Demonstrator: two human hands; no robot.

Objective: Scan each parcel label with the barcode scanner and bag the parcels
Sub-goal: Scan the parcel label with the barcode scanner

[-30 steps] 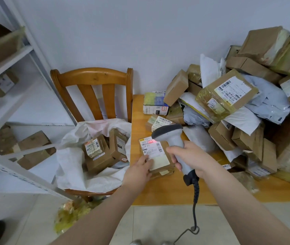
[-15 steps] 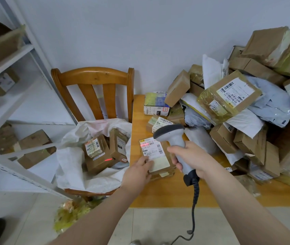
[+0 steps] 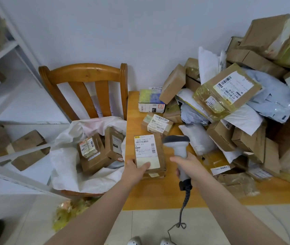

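A small brown parcel (image 3: 159, 152) with a white label lies on the wooden table (image 3: 158, 195) near its left edge. My left hand (image 3: 135, 169) grips the parcel's near end, thumb on the label. My right hand (image 3: 187, 164) holds the grey barcode scanner (image 3: 177, 145) by its handle, to the right of the parcel, head pointing away. No red light shows on the label. A white bag (image 3: 66, 156) sits open on the wooden chair (image 3: 85, 76) left of the table, with several boxes (image 3: 94, 154) inside.
A big heap of boxes and mailers (image 3: 238, 106) covers the table's right and back. A labelled small box (image 3: 157, 124) lies just behind the held parcel. White shelving (image 3: 8, 106) with boxes stands at the left. The scanner cable (image 3: 181, 214) hangs off the table's front edge.
The scanner has swung right, off the label, and its red light is gone. My left hand has closed onto the parcel's near end.
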